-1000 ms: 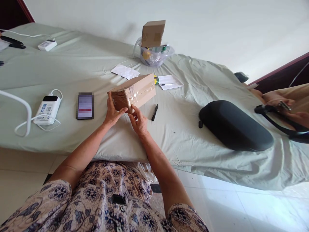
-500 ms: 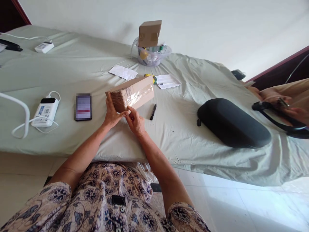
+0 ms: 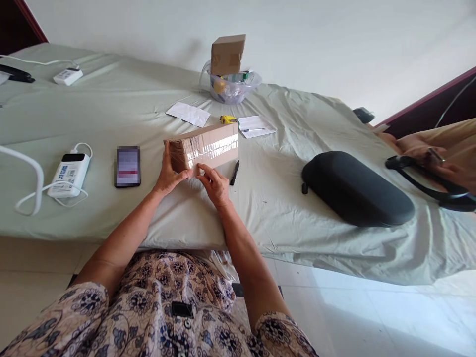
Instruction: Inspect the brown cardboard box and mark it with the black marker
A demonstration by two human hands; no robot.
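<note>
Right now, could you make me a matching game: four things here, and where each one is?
Things: 1 taped box; 2 phone; 3 pen; 4 small box.
Places: A on the clear bowl; B gripped by the left hand; C left of that hand; D lying just right of the right hand.
Pairs: 1-B; 2-C; 3-D; 4-A.

Nothing here can be read. The white rectangular power bank [image 3: 69, 172] on the bed has a label with blue marks and fine print, too small to make out. The screen of the black smartphone [image 3: 127, 166] beside it is blurred. The white paper slip [image 3: 188, 113] and the white printed sheet [image 3: 256, 126] show only illegible lines. The brown cardboard box wound in clear tape [image 3: 208, 146] shows only glare.
</note>
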